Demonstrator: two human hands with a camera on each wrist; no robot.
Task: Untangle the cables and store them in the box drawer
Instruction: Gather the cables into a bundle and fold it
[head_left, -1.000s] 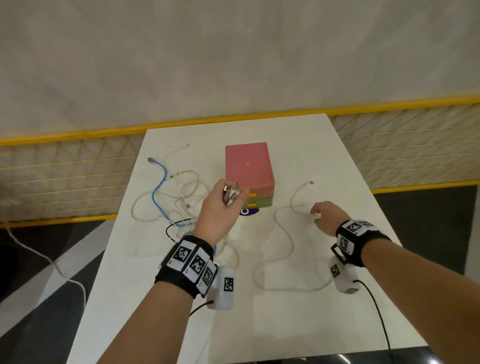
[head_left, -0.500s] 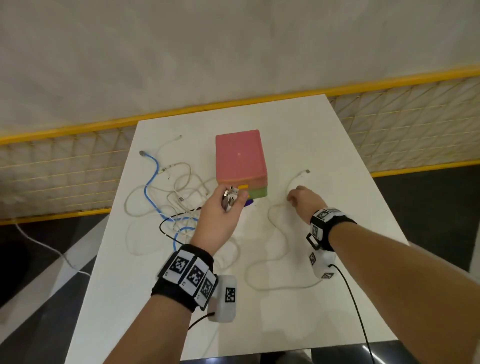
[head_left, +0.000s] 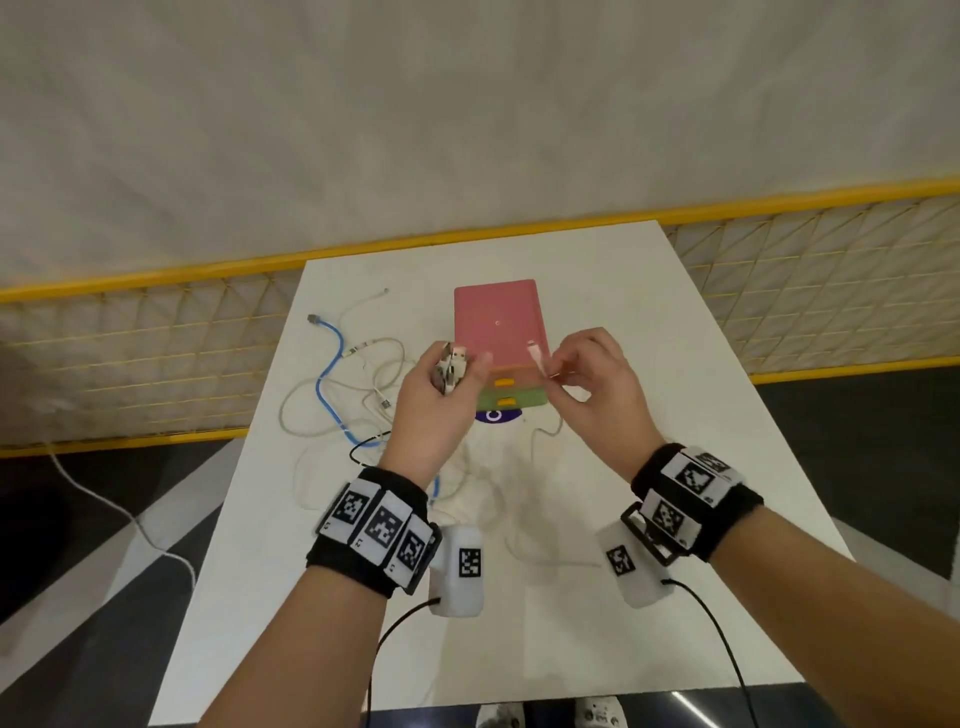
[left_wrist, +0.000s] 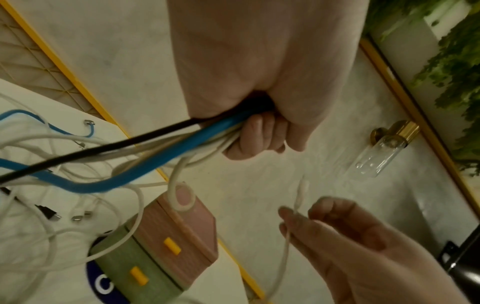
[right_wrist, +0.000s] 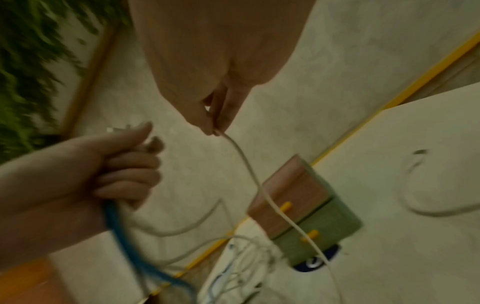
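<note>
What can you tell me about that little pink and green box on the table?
The box is a small stack of two drawers, pink above green, plastic-looking, each with a yellow handle on the front facing the person. Both drawers look closed. It stands upright near the middle of the white table, partly over a dark blue sticker. In the wrist views white cables cross in front of it; whether they touch is unclear.

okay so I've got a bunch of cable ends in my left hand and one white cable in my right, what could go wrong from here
1. The left hand grips blue, black and white cables together while their lengths lie crossed on the table; lifting may tighten the tangle.
2. The white cable pinched by the right hand hangs across the box front and could snag a yellow drawer handle or drag the box.
3. Both drawers look closed, and both hands are occupied.
</note>
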